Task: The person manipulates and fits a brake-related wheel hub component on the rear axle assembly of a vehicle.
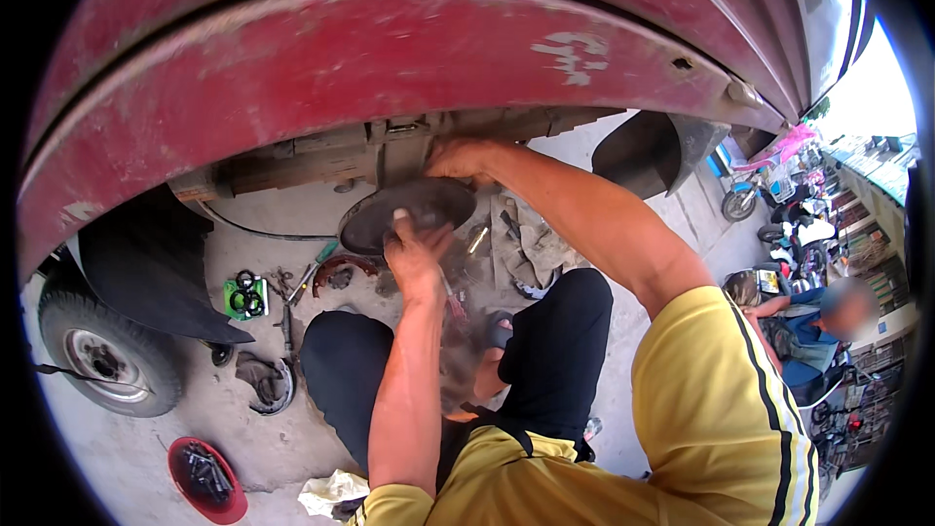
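head | dark disc (421,202) against unclenched left hand (416,255) | right hand (462,159) just beyond disc, can't tell grip

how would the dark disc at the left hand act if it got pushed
The disc looks like metal, so it is probably stiff. Broad and solid-looking, it may feel heavy. Being round, it could roll if stood on edge.

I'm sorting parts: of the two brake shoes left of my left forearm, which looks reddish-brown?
The upper brake shoe, beside the green-handled screwdriver; the lower brake shoe, nearer the wheel, looks grey.
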A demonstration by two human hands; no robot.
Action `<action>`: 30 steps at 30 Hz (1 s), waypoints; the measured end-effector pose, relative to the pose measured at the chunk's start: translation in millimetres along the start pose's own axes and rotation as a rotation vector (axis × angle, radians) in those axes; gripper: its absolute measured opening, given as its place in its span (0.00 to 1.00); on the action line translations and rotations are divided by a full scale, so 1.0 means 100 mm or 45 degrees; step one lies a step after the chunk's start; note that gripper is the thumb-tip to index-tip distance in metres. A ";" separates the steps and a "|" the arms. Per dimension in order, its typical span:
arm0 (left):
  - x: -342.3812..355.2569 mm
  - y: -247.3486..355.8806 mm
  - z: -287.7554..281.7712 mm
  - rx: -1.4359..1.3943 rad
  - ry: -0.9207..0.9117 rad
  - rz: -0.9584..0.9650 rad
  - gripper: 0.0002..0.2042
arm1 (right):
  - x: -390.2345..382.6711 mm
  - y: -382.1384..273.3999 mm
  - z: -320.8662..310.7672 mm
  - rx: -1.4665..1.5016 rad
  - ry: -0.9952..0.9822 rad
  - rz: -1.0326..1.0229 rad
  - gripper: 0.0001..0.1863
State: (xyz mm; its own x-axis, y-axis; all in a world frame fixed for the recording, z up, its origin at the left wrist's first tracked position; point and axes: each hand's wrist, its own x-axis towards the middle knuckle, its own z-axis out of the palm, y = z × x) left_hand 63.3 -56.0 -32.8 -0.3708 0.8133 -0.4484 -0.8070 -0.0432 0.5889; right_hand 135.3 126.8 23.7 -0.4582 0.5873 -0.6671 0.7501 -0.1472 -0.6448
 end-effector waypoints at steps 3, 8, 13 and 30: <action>-0.23 0.24 -0.10 0.417 0.016 0.025 0.33 | -0.06 0.05 0.03 -0.008 0.044 -0.113 0.13; -0.41 0.83 -0.09 1.860 0.066 1.091 0.23 | -0.06 0.17 0.10 0.047 0.093 -0.214 0.16; 0.00 1.08 0.40 2.053 -0.524 0.989 0.19 | -0.06 0.45 0.26 0.314 0.333 -0.408 0.18; 0.49 1.01 0.39 1.907 -0.802 0.505 0.18 | -0.48 0.92 0.56 0.510 0.858 -0.718 0.19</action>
State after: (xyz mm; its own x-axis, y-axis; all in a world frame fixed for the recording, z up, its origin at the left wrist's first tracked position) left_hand -19.0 2.3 30.7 0.0995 0.9948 -0.0209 0.5452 -0.0369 0.8375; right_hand 199.8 40.0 -24.7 -0.2378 0.9698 0.0536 0.2278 0.1094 -0.9676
